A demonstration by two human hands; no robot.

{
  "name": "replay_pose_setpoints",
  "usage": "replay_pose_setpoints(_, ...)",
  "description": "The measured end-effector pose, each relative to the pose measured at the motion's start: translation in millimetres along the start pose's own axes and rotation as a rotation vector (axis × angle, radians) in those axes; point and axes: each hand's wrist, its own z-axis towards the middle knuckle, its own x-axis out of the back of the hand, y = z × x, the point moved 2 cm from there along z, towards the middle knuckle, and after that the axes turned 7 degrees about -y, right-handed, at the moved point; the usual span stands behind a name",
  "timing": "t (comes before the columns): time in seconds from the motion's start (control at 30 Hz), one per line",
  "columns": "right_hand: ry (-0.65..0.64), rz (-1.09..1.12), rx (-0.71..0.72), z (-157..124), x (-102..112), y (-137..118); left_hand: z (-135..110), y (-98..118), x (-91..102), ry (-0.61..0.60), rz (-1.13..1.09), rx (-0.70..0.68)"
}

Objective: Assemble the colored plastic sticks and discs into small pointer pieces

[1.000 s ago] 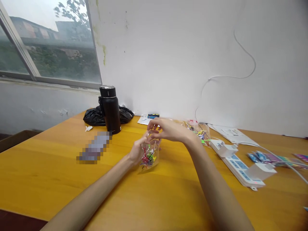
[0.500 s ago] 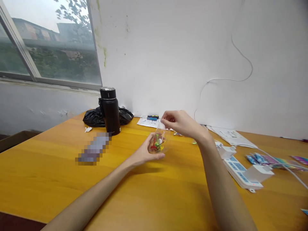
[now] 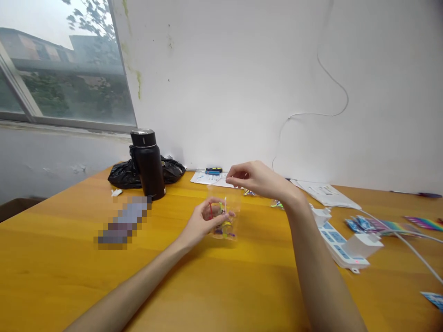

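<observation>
My left hand (image 3: 204,221) is closed around a small clear plastic bag (image 3: 232,203), thumb in front and fingers behind. Inside the bag lie several small coloured plastic pieces (image 3: 226,224), with red, green, yellow, white and purple showing. Just above the bag's upper edge, my right hand (image 3: 258,180) is bent down at the wrist, thumb and forefinger pinched together. What sits between those fingertips is too faint to make out; whether they touch the bag I cannot tell.
A black bottle (image 3: 148,166) stands before a black plastic bag (image 3: 122,175) at the back left, near a blurred-out flat object (image 3: 126,221). On the right are a power strip (image 3: 341,244) with white plugs, cables and colourful packets (image 3: 363,225). A screwdriver (image 3: 213,170) lies by the wall.
The bag has come down and turned, and my left hand now grips it with the thumb across its front. My right fingertips are now higher above the bag. The view has shifted slightly right.
</observation>
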Motion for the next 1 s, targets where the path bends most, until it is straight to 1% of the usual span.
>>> replay_pose_setpoints(0.13, -0.01, 0.02, -0.023, 1.2, 0.8, 3.4, -0.2, 3.0, 1.3, -0.047, -0.05, -0.034)
replay_pose_setpoints(0.23, -0.034, 0.005, -0.014, 5.1, -2.5, 1.7, 0.1, 4.6, 1.0, -0.052, -0.054, -0.031)
replay_pose_setpoints(0.33, -0.045, 0.004, -0.01, 7.9, -5.7, -1.9, 2.2, 4.7, 4.2, 0.028, -0.026, -0.021)
replay_pose_setpoints(0.43, -0.055, 0.027, -0.03, 8.2, -7.5, -4.3, 4.5, 5.1, 10.8, 0.129, 0.04, -0.067)
replay_pose_setpoints(0.53, -0.104, 0.048, -0.028, 8.6, -9.0, -3.3, 5.5, 4.1, 17.5, 0.181, 0.047, -0.072)
replay_pose_setpoints(0.67, -0.17, 0.007, -0.029, 11.7, -10.6, 3.6, 6.5, 1.3, 22.6, 0.171, -0.027, -0.026)
replay_pose_setpoints(0.77, -0.181, -0.01, -0.04, 12.7, -9.9, 9.0, 8.1, 4.2, 25.3, 0.177, -0.031, -0.061)
replay_pose_setpoints(1.0, -0.217, -0.013, -0.053, 10.8, -8.0, 19.3, 7.3, 19.8, 29.6, 0.143, 0.102, -0.153)
